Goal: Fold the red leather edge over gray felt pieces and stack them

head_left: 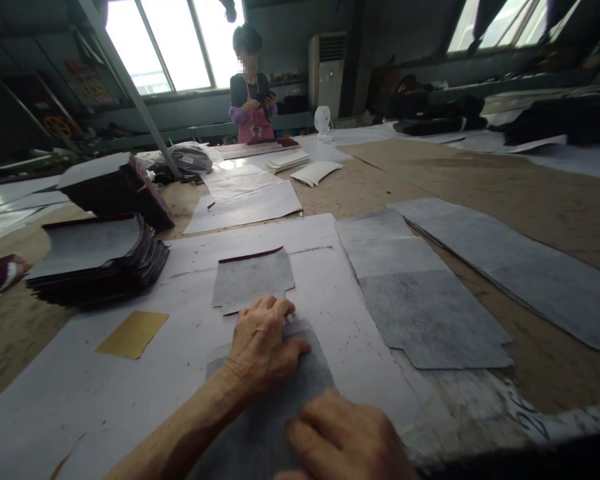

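Under my hands lies a grey fabric piece (305, 373) with a rounded far end, on a white sheet. My left hand (265, 340) rests on its far end, fingers bent near the edge and thumb held apart, pressing it down. My right hand (347, 433) is at the near right side of the piece, fingers curled closed and somewhat blurred. Whatever it may hold is hidden. Just beyond my left fingertips is a smaller grey piece (254, 280) with a dark red strip along its far edge and notched lower corners.
A thick stack of grey pieces (97, 253) stands left, a dark red-sided stack (115, 187) behind it. A yellow-brown card (133, 333) lies nearer. Large grey panels (430, 313) lie right. Across the table stands a person in a pink apron (255, 127), near a white fan (323, 121).
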Tool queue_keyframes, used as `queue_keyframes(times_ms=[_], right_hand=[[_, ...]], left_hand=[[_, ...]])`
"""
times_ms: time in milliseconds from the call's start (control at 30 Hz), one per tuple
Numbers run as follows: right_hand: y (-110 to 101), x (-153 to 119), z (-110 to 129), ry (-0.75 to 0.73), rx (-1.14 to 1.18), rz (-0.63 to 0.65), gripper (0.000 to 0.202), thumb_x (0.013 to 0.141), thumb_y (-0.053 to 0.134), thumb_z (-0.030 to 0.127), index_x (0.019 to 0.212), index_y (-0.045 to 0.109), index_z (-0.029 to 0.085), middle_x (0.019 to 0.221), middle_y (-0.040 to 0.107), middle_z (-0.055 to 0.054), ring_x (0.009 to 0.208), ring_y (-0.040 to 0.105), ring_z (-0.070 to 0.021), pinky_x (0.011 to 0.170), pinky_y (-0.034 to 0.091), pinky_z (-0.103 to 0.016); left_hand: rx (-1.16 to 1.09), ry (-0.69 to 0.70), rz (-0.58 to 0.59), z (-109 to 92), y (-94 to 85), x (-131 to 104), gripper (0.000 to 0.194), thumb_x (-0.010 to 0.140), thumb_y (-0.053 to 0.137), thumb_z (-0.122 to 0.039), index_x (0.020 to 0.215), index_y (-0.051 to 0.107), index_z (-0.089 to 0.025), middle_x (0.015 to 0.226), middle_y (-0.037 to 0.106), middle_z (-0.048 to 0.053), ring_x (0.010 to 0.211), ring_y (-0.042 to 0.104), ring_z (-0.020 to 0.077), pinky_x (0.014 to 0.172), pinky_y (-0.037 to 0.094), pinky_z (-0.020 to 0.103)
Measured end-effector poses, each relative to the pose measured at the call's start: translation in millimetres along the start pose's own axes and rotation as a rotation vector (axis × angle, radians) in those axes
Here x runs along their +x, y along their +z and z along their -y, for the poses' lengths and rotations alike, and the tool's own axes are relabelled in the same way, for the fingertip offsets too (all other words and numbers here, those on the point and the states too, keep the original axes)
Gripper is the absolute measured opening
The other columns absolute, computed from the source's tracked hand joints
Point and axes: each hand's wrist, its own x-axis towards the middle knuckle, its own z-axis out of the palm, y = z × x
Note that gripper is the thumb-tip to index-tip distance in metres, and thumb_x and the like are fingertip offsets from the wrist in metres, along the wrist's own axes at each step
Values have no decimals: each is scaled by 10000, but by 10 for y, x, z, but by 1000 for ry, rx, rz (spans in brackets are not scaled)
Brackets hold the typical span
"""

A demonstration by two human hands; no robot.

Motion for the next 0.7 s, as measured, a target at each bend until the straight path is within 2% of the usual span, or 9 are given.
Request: queue_keyframes(times_ms=[67,133,267,367,500,700], right_hand=[[-166,26,-140,61,-11,116,243,866,412,192,759,620,126,636,558,-50,584,511,-145,496,406,-248],[-215,-12,-209,59,-101,173,192,827,446,138,820,637,116,703,591,-70,647,537,-166,536,442,-270],[-138,-178,-184,-48,-323,128,174,782,484,70,839,649,80,713,608,-86,668,556,-193,526,449,-295],[-102,-251,-139,-16,-353,150,186,761,497,48,869,646,78,744,616,-80,654,551,-189,529,444,-305],[-108,-241,-131,2,-365,10,203,774,454,35,812,645,93,696,612,-60,628,550,-179,513,427,-299],[-137,-234,-150,-5,-342,109,189,792,470,53,819,650,104,662,601,-45,637,571,-174,512,440,-290]], left_hand=[[36,-9,-55,15,37,-37,300,649,687,-325,886,570,-185,869,583,54,865,530,256,783,410,418],[70,-3,-94,18,64,-57,320,656,695,-378,871,559,-185,850,583,54,844,533,256,773,415,419],[55,31,-59,-5,69,-24,319,666,699,-390,838,538,-175,821,580,42,800,538,233,725,426,379],[-30,58,-9,-13,52,15,283,666,707,-350,822,546,-178,775,572,14,743,531,197,680,420,343],[-179,85,20,41,48,18,205,686,693,-262,850,588,-199,774,555,-3,715,517,165,651,416,310],[-265,152,-83,133,82,-25,161,719,623,-161,862,648,-230,811,534,16,799,498,180,731,430,357]])
